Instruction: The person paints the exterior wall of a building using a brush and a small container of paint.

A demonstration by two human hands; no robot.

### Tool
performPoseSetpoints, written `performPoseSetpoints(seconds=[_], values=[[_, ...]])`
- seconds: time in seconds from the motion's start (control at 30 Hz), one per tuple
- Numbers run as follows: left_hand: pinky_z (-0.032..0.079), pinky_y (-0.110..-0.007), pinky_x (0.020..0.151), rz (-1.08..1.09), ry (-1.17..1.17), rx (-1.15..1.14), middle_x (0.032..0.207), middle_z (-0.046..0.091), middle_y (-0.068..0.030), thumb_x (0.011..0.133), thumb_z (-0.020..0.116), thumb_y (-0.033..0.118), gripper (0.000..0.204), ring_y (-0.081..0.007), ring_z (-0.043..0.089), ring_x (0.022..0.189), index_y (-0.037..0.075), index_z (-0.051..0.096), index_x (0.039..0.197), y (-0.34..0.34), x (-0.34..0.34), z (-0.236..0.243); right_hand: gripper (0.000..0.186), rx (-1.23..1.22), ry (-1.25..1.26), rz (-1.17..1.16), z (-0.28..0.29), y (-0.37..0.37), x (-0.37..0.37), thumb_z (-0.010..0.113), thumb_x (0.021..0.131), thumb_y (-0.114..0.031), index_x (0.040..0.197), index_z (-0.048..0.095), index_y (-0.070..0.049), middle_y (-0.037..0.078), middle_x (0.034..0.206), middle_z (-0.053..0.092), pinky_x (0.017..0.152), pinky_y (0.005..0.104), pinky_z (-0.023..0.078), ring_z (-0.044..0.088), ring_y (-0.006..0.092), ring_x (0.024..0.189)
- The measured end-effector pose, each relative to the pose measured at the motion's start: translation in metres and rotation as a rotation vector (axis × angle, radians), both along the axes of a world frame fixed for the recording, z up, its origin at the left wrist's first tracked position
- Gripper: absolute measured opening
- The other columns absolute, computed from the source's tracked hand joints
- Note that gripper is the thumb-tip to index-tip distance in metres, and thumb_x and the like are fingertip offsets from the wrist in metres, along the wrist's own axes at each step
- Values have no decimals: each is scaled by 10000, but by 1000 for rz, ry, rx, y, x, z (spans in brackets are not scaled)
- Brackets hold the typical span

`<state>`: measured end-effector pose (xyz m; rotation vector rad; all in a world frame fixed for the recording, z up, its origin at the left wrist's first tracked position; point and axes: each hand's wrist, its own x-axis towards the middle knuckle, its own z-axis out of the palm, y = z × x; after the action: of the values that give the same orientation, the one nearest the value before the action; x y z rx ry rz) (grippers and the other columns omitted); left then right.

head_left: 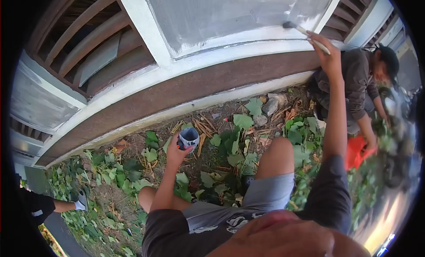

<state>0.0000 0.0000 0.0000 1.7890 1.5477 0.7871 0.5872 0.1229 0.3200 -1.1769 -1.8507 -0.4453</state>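
Observation:
My right hand (328, 58) grips a paintbrush (303, 30) by its pale handle, arm stretched up and forward. The dark bristles are at the lower right part of a grey panel (230, 18), which is streaked with paint and framed in white (150, 31). Wet-looking pale patches show near the brush. Lower and to the left, my left hand (177, 151) is wrapped round a small cup (189, 136) with grey paint on its inside and rim. The cup is held upright above the leafy ground, away from the wall.
A person (354, 80) crouches close on the right, a hand at a red bag (355, 151). Another person's leg (66, 206) shows at far left. Brown slatted vents (95, 36) flank the panel. Stones (271, 105), vines (234, 146) and dry stalks cover the ground below the wall.

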Motion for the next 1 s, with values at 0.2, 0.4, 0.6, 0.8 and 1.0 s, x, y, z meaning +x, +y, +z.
performPoseSetpoints(seconds=[0.2, 0.4, 0.6, 0.8, 1.0], values=[[563, -413, 982, -16, -31, 17, 1269, 698, -179, 690, 972, 191, 844, -325, 701, 1158, 35, 563, 1412, -1, 3, -10, 205, 348, 226, 26, 78, -2, 10, 733, 988, -62, 1183, 730, -1, 90, 1143, 784, 915, 270, 560, 733, 140, 1035], [562, -419, 983, -14, -40, 44, 1258, 699, -175, 689, 972, 189, 842, -323, 700, 1156, 37, 566, 1411, -3, -3, -3, 179, 281, 279, -24, -3, -10, 6, 714, 983, 5, 1161, 712, 22, 137, 1237, 764, 890, 276, 574, 732, 160, 1066], [562, -415, 969, -6, -14, 57, 1245, 702, -174, 687, 973, 190, 832, -318, 707, 1130, 37, 573, 1401, -6, -6, -1, 197, -148, 258, 33, -107, -45, -11, 730, 928, 48, 1114, 692, -4, 138, 1279, 751, 937, 317, 561, 739, 212, 1124], [558, -419, 976, -15, -42, 27, 1231, 710, -180, 686, 970, 186, 826, -324, 706, 1132, 39, 575, 1396, -6, -4, 2, 257, -197, 146, 53, -56, -41, -7, 723, 942, 10, 1194, 722, -38, 102, 1291, 749, 925, 318, 569, 748, 243, 1126], [556, -416, 990, -36, -54, 69, 1256, 701, -185, 687, 968, 177, 843, -325, 704, 1147, 34, 566, 1414, 0, 0, -10, 213, 295, 94, -36, 57, -10, 17, 726, 976, -24, 1188, 732, -33, 79, 1238, 772, 904, 275, 556, 728, 130, 1046]])
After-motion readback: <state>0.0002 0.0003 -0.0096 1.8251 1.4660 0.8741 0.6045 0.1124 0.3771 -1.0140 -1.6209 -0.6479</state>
